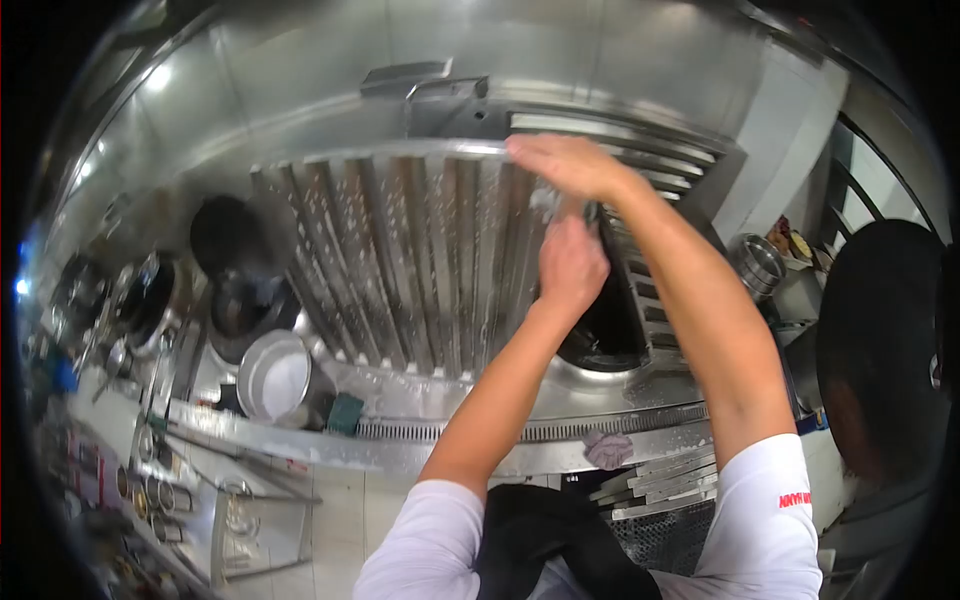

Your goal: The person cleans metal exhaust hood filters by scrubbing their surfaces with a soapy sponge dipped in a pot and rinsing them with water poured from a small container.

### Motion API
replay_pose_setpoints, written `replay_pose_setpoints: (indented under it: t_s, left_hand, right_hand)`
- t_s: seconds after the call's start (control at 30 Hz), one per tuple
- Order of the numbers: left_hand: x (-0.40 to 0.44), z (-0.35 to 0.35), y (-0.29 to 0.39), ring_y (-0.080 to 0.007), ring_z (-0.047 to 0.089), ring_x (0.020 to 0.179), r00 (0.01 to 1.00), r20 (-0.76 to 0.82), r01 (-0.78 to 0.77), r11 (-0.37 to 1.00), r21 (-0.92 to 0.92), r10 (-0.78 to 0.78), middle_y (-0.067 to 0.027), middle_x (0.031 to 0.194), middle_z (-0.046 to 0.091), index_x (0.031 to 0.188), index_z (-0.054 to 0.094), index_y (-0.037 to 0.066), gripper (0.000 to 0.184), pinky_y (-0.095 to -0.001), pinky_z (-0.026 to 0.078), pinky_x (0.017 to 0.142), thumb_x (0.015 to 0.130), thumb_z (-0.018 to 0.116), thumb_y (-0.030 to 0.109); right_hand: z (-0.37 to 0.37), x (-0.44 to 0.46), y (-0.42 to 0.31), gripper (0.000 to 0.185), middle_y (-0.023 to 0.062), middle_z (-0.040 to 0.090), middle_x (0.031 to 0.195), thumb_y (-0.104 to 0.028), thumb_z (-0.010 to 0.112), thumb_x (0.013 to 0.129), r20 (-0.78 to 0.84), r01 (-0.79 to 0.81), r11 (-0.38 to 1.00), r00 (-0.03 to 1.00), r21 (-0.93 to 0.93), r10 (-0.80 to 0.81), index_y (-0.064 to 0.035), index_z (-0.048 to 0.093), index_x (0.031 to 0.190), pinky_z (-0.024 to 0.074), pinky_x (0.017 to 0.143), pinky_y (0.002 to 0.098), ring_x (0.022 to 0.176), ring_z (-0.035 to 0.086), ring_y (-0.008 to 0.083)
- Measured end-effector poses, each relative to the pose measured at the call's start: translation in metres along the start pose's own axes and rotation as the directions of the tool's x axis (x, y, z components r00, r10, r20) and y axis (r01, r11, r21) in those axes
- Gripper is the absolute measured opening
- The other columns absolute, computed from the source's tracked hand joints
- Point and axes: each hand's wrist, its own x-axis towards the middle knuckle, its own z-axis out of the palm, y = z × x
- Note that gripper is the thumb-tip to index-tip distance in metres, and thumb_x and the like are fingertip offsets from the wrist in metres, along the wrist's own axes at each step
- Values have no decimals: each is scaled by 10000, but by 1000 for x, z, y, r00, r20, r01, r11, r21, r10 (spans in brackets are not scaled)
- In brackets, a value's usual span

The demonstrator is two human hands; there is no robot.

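A large ribbed metal hood filter [430,260], spotted with white suds, leans upright over the steel cooking range. My right hand [565,165] is at its top right corner, with the fingers over the upper rim. Below it, my left hand [575,262] is closed in a fist close to the filter's right edge. Whatever the fist holds is blurred; a pale, foamy patch shows just above it. Behind my hands, a dark round opening [605,335] is partly covered by my left forearm.
A pot with whitish liquid [283,378] and a green scouring pad [345,413] sit at front left. Dark woks [235,235] stand beyond. A crumpled cloth [608,450] lies on the front ledge. Slatted metal panels [680,170] are at right, under a faucet wall [440,90].
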Motion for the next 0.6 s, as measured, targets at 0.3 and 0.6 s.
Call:
replay_pose_setpoints:
  t_s: [0.3, 0.6]
  left_hand:
    - [-239, 24, -96, -399, 621, 941, 849, 43, 495, 822, 282, -526, -210, 889, 641, 932, 648, -14, 275, -516, 493, 813, 673, 599, -90]
    - [-229, 29, -85, -408, 583, 1033, 852, -220, 494, 869, 37, -475, -213, 1053, 641, 1168, 636, -5, 390, -500, 451, 906, 781, 595, -32]
  right_hand:
    - [21, 2, -15, 490, 171, 647, 1199, -478, 440, 1020, -133, -43, 954, 991, -297, 3, -132, 530, 1356, 480, 941, 480, 1136, 600, 376]
    - [21, 2, -13, 517, 176, 685, 1103, -523, 449, 1004, -180, -19, 949, 983, -315, -40, -129, 553, 1321, 501, 874, 481, 1047, 637, 391]
